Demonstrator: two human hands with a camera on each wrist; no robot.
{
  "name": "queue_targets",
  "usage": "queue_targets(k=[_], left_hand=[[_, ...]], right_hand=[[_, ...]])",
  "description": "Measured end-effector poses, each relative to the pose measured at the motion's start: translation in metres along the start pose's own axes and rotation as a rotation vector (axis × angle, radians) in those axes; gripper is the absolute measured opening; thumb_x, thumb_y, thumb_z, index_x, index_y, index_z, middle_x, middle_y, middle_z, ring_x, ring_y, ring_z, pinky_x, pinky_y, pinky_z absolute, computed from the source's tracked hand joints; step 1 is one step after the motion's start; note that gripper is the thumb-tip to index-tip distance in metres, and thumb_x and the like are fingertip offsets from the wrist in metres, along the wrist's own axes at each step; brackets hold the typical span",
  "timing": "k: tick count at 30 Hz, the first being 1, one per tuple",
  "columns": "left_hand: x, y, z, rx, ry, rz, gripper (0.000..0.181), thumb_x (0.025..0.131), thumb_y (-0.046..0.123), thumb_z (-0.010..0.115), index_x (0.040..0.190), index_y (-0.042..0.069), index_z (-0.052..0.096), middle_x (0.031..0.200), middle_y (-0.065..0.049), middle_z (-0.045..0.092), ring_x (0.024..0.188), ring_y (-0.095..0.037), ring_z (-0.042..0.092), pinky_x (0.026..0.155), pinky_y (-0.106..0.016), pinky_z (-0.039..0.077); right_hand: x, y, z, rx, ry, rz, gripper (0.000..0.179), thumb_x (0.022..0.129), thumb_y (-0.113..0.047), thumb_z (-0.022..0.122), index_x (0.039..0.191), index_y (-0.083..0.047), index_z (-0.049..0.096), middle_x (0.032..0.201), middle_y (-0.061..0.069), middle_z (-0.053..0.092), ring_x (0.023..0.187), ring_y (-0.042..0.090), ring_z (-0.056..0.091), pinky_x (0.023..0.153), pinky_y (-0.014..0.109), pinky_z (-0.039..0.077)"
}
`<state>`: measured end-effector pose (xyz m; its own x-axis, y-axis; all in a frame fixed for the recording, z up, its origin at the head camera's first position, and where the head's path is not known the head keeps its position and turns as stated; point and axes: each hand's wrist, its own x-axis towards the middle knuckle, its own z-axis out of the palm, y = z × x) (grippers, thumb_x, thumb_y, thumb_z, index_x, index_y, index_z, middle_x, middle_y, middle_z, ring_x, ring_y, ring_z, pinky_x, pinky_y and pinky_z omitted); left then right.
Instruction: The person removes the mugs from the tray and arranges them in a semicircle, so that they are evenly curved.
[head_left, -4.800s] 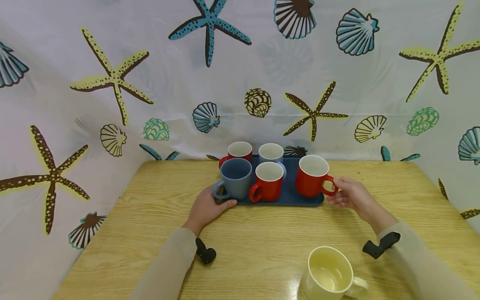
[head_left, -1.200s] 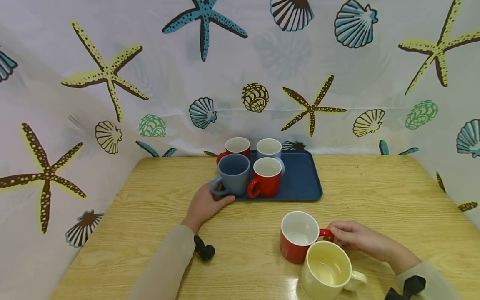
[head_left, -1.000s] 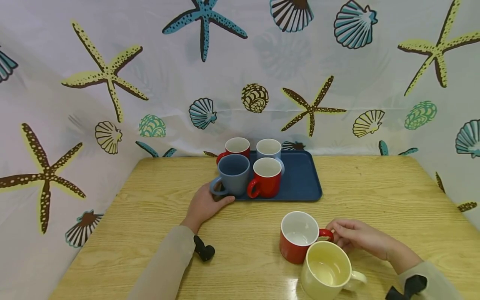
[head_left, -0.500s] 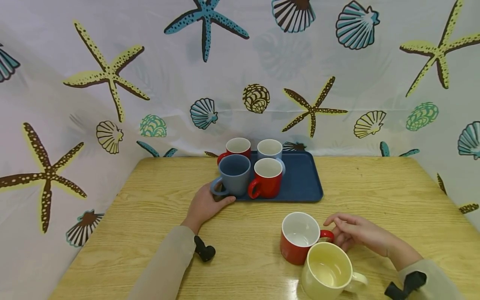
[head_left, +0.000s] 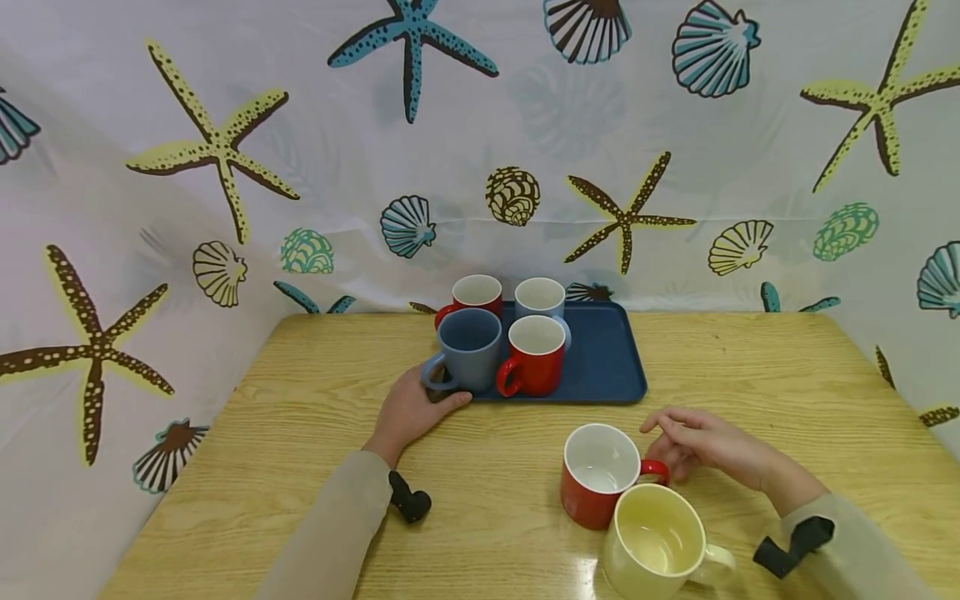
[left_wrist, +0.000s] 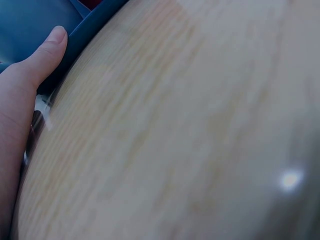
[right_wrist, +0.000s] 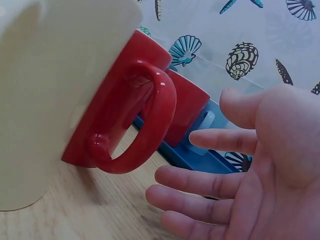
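My left hand (head_left: 411, 410) holds the front left corner of a dark blue tray (head_left: 603, 358). In the left wrist view its thumb lies over the tray rim (left_wrist: 82, 42); the other fingers are hidden. On the tray stand a grey-blue mug (head_left: 472, 360), a red mug (head_left: 536, 367), a second red mug (head_left: 489, 302) and a light blue mug (head_left: 540, 310). Nearer me, a white-lined red mug (head_left: 588, 500) stands upright on the table, its handle to the right. My right hand (head_left: 712, 450) is just beyond that handle, fingers spread and holding nothing in the right wrist view.
A pale yellow mug (head_left: 637, 560) stands right against the front red mug, its handle also to the right. The wooden table (head_left: 465, 500) ends at a shell-and-starfish curtain (head_left: 465, 150) behind the tray. The tray's right half is bare.
The red mug from the tray's right side went to the table beside the yellow mug. My right hand then let go of its handle and drew slightly away. My left hand stayed at the tray.
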<state>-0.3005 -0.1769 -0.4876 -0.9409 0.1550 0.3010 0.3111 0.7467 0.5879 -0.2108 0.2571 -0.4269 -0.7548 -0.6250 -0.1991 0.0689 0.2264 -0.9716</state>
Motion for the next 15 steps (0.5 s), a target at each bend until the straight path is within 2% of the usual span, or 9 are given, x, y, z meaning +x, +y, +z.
queue_targets(k=[7,15], left_hand=[[0.0,-0.001,0.0,-0.003,0.007,0.005,0.06,0.068,0.066,0.068,0.108,0.022,0.059,0.103,0.004,0.062,0.093,-0.015,0.058,0.082,-0.039,0.046],[0.0,-0.001,0.001,0.004,0.004,-0.002,0.06,0.067,0.067,0.068,0.108,0.023,0.059,0.103,0.004,0.062,0.093,-0.015,0.057,0.082,-0.039,0.046]], right_hand=[[0.012,-0.004,-0.003,-0.023,0.033,-0.011,0.048,0.102,-0.033,0.035,0.125,0.009,0.038,0.108,0.027,0.059,0.089,0.032,0.063,0.073,0.041,0.052],[0.027,-0.009,-0.003,-0.028,0.032,-0.021,0.048,0.101,-0.034,0.036,0.125,0.008,0.038,0.107,0.022,0.062,0.092,0.037,0.063,0.075,0.044,0.052]])
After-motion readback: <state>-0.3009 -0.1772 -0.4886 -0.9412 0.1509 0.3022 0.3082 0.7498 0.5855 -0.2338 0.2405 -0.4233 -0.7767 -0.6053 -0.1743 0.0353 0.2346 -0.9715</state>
